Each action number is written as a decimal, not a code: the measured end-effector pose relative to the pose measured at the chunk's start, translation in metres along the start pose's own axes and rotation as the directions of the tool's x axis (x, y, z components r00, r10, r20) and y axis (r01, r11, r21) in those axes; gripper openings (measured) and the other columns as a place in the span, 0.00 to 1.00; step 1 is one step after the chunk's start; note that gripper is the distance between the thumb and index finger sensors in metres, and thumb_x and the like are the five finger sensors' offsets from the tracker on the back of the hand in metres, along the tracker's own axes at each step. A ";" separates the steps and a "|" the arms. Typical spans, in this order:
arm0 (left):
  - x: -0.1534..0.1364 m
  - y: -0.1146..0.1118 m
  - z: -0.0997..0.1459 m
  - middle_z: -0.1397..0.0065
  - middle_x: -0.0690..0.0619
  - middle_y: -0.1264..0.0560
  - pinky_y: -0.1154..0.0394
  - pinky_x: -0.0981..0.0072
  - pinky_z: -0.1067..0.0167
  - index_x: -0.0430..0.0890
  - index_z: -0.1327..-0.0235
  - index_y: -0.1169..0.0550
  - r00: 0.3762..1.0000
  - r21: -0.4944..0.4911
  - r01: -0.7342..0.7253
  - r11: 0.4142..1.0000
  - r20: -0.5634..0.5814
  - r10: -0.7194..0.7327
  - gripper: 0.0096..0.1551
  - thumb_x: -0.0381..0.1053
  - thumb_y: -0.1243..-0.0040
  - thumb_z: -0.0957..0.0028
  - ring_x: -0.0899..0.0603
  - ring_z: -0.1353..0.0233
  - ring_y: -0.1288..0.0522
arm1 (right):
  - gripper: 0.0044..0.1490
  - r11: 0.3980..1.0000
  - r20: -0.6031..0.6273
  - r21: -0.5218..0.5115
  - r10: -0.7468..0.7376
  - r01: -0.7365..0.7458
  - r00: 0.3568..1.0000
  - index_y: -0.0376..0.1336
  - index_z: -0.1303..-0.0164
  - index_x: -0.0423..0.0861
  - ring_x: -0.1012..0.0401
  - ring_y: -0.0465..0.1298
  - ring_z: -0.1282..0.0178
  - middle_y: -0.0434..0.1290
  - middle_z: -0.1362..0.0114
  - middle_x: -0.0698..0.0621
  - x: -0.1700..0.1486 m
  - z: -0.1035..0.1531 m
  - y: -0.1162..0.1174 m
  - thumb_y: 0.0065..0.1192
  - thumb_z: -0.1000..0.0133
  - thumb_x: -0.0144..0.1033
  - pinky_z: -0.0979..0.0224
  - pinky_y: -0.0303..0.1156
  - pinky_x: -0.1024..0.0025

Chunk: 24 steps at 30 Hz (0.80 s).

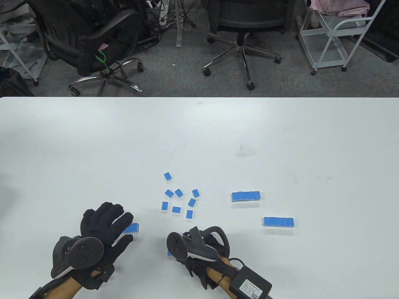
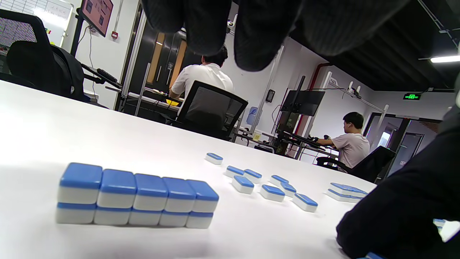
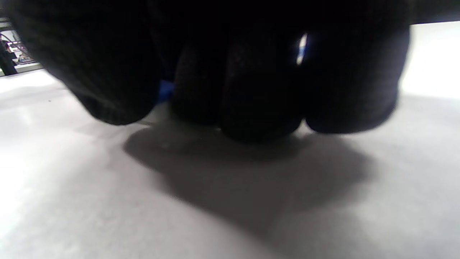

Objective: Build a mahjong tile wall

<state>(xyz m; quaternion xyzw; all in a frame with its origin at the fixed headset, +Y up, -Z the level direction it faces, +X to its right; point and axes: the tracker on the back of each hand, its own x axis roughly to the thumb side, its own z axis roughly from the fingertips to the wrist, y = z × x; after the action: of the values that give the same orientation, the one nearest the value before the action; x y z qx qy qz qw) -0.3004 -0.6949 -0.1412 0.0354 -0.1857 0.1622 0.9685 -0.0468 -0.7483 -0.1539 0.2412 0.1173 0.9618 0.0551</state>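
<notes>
My left hand [image 1: 109,219] lies with its fingers spread flat over a two-layer block of blue-backed tiles [image 1: 131,228]. In the left wrist view the block [image 2: 136,196] is five tiles long, and the fingertips [image 2: 258,39] hang above it without touching. My right hand [image 1: 194,264] sits under its tracker near the front edge. Its fingers [image 3: 258,97] are curled down on the table, and slivers of blue tile [image 3: 166,90] show between them. A blue corner [image 1: 170,253] peeks out on its left side.
Several loose tiles [image 1: 179,199] lie face down in the middle of the white table [image 1: 93,149]. Two single-layer rows of five stand to the right, one [image 1: 245,196] farther back and one [image 1: 278,221] nearer. Office chairs stand beyond the far edge.
</notes>
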 end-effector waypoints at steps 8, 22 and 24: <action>0.002 -0.001 0.000 0.15 0.51 0.43 0.57 0.26 0.25 0.58 0.25 0.31 1.000 -0.015 -0.015 1.000 0.011 0.015 0.36 0.68 0.48 0.48 0.37 0.15 0.51 | 0.37 0.999 0.010 -0.037 0.023 -0.023 1.000 0.70 0.44 0.45 0.54 0.86 0.62 0.83 0.50 0.48 0.006 0.002 0.003 0.77 0.62 0.48 0.59 0.85 0.56; 0.003 0.000 0.006 0.15 0.51 0.43 0.56 0.26 0.25 0.58 0.25 0.30 1.000 -0.013 -0.026 1.000 0.010 0.026 0.36 0.67 0.48 0.48 0.37 0.15 0.50 | 0.42 1.000 -0.046 0.017 -0.005 0.006 0.999 0.65 0.37 0.47 0.54 0.85 0.51 0.79 0.42 0.49 -0.015 0.007 -0.008 0.72 0.61 0.53 0.49 0.83 0.52; 0.006 0.001 0.008 0.15 0.51 0.43 0.56 0.26 0.25 0.58 0.25 0.31 0.999 0.000 -0.028 1.000 0.020 0.028 0.36 0.67 0.48 0.48 0.37 0.15 0.50 | 0.40 0.996 -0.172 -0.058 -0.071 0.061 0.983 0.64 0.38 0.47 0.53 0.84 0.49 0.79 0.41 0.49 -0.039 0.009 -0.010 0.71 0.59 0.51 0.47 0.83 0.51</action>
<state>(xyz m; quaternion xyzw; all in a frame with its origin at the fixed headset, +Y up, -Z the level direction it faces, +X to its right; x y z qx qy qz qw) -0.2988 -0.6932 -0.1312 0.0346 -0.1956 0.1754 0.9642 -0.0082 -0.7429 -0.1661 0.1506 0.1042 0.9796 0.0828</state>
